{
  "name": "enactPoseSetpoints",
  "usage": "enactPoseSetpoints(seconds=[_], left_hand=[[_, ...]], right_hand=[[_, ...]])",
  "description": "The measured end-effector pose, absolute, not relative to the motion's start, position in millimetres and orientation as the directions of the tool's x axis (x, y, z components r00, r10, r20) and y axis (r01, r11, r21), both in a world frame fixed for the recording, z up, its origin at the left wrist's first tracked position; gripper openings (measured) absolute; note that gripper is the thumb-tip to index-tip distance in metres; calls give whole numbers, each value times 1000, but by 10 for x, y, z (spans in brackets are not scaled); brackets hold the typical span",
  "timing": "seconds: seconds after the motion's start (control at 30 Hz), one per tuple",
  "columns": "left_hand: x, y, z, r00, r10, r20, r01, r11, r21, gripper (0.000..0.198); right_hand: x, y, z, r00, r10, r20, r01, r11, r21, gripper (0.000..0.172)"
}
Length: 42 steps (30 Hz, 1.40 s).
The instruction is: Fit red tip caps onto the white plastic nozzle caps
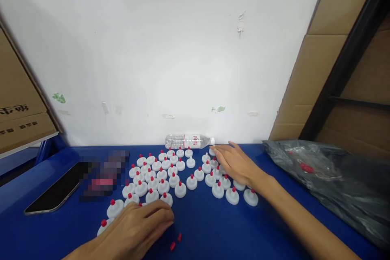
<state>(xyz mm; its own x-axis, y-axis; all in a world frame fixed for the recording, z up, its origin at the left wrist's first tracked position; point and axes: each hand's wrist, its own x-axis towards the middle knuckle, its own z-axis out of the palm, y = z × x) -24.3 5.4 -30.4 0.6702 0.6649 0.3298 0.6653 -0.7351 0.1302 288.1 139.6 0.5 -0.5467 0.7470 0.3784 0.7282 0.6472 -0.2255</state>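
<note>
Many white round caps (180,189) with small red tips stand on the blue table (201,227). Two loose red tips (172,246) lie beside my left hand (137,227), which is low over the front caps with its fingers curled together; what they hold, if anything, is hidden. My right hand (233,162) reaches over the right-hand group, palm down, its fingertips at a cap near the bottle neck. Its fingers partly hide the caps beneath. Two white caps, one (191,162) in the middle and one (206,157) near my right fingertips, show no red tip.
A clear plastic bottle (190,141) lies against the white wall (183,57). A phone (57,191) and a blurred item (106,174) are at the left. A grey plastic bag (329,183) covers the right side. Cardboard (317,65) stands behind it; a carton (21,97) is at far left.
</note>
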Motion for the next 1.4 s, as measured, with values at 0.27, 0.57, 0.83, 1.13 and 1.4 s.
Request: enactPoseSetpoints(seconds=[0.27, 0.57, 0.83, 1.13, 1.4], left_hand=[[-215, 32, -159, 506, 511, 695, 633, -767, 103, 11], [-240, 24, -158, 479, 481, 734, 600, -790, 126, 11], [-211, 17, -153, 483, 438, 758, 592, -801, 86, 8], [-189, -26, -113, 443, 405, 800, 611, -789, 62, 7], [-203, 10, -147, 478, 449, 755, 604, -792, 89, 6]], right_hand=[[2787, 1073, 183, -532, 487, 693, 618, 782, -76, 23], [2216, 585, -79, -682, 240, 691, 327, 945, -5, 41], [2175, 520, -86, -666, 196, 720, 253, 967, -29, 43], [2158, 486, -105, -674, 240, 699, 271, 960, -68, 40], [2144, 492, -114, -648, 175, 741, 233, 972, -25, 34]])
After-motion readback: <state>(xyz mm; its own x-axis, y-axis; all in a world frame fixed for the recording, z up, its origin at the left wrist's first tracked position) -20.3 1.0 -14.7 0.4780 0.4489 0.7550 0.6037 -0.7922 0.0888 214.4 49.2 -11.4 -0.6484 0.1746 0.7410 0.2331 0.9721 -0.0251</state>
